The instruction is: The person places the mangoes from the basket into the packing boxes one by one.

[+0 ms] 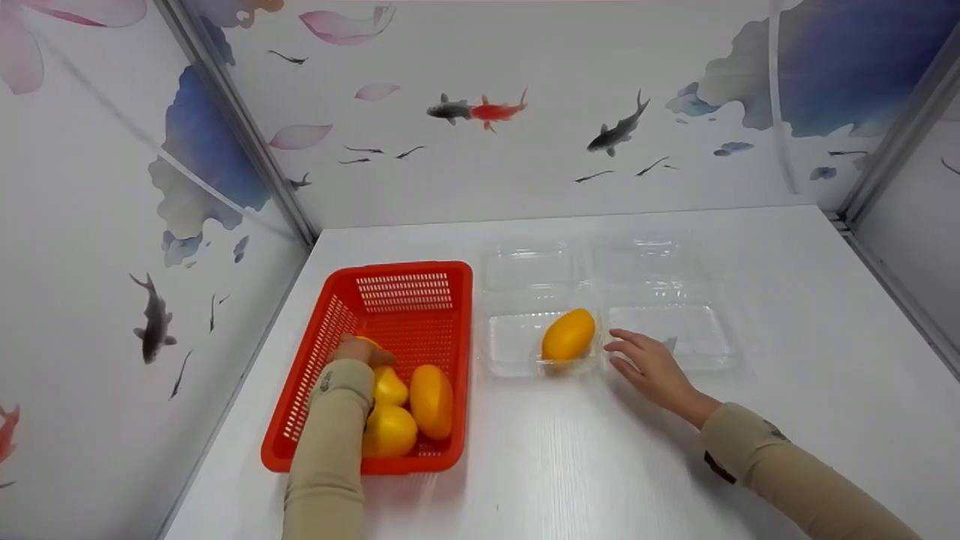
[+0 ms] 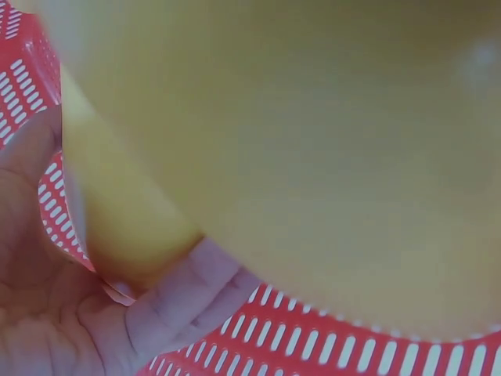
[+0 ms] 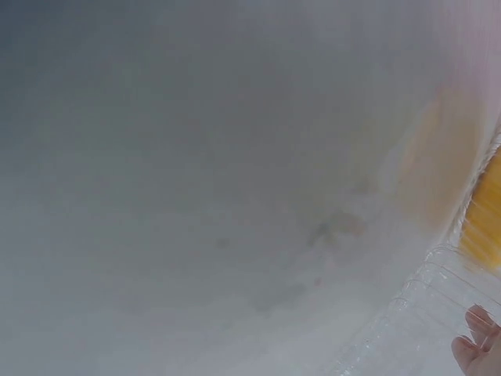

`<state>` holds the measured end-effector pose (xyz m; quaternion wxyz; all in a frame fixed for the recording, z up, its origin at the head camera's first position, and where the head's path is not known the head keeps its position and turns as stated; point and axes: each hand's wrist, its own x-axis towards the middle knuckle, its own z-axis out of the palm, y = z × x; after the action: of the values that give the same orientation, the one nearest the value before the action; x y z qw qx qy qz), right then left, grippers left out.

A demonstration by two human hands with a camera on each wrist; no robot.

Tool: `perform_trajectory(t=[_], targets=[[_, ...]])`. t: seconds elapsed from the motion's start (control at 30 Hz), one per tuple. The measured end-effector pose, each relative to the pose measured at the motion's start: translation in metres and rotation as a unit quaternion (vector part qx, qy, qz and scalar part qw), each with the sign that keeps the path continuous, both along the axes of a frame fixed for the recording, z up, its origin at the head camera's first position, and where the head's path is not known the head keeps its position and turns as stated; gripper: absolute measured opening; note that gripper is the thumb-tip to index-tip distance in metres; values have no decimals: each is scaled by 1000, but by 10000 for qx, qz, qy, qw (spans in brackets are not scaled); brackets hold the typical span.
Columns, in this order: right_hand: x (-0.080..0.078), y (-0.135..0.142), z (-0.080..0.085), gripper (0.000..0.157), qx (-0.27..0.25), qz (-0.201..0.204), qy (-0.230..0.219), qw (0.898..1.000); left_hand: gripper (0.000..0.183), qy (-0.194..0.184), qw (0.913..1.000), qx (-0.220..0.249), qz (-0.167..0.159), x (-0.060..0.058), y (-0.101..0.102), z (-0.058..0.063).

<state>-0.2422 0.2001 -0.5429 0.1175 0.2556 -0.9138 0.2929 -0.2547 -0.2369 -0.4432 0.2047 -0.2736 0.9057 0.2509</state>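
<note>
Our step: we think we are taking a fruit [image 2: 137,207] out of the basket [image 1: 405,292].
Left hand [image 1: 358,351]: our thumb and fingers curl round that fruit and hold it, down inside the basket.
Right hand [image 1: 654,371]: our fingers are spread and loose, with nothing in them. They are over the front of the right box [image 1: 697,330]; we cannot tell if they touch it.
Oval fruit [image 1: 568,335]: it lies tilted in the left box [image 1: 514,349], just left of our right fingertips.
Next move: we judge it calls for a snug hold, then a lift high enough to miss the basket rim, and on to the boxes. There looks to be room left of the oval fruit.
Other fruit: nearer to us than our left fingers are a bumpy fruit [image 1: 390,386], a round fruit [image 1: 391,431] and a long fruit [image 1: 431,403]. All are yellow or orange, with smooth, shiny skin.
Basket: red, hard plastic, full of little slots, with round corners. It goes all round our left fingers.
Boxes: thin, see-through plastic with shiny ridges. Their lids [image 1: 532,266] lie folded back, beyond our right fingertips.
Table [image 1: 525,450]: white, flat and a bit shiny, under everything.
</note>
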Motion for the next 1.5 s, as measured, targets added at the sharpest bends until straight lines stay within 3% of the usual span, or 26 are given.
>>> perform_trajectory(t=[0.23, 0.43, 0.63, 0.8, 1.1, 1.33, 1.5], targets=[[0, -1, 1, 20, 20, -77, -168, 9998, 106, 240, 9985, 456, 210, 2, -3, 3], [0, -2, 1, 22, 75, -154, -369, 9992, 104, 652, 9964, 513, 163, 0, -7, 10], [-1, -1, -1, 20, -41, -19, 90, 9999, 103, 864, 9957, 344, 44, -10, -6, 20], [-2, -1, -2, 19, -126, 91, 350, 9993, 104, 1095, 9934, 188, -277, -21, -1, 30], [-1, -2, -2, 19, -45, -73, 83, 9999, 104, 1353, 9872, 129, -839, -38, 27, 60], [-1, -2, -1, 20, 17, -110, 68, 9999, 106, 1626, 9775, 332, -1303, -43, 54, 76], [-1, -2, 1, 20, 37, -141, -178, 9997, 105, 1868, 9631, -26, -1936, -52, 73, 79]])
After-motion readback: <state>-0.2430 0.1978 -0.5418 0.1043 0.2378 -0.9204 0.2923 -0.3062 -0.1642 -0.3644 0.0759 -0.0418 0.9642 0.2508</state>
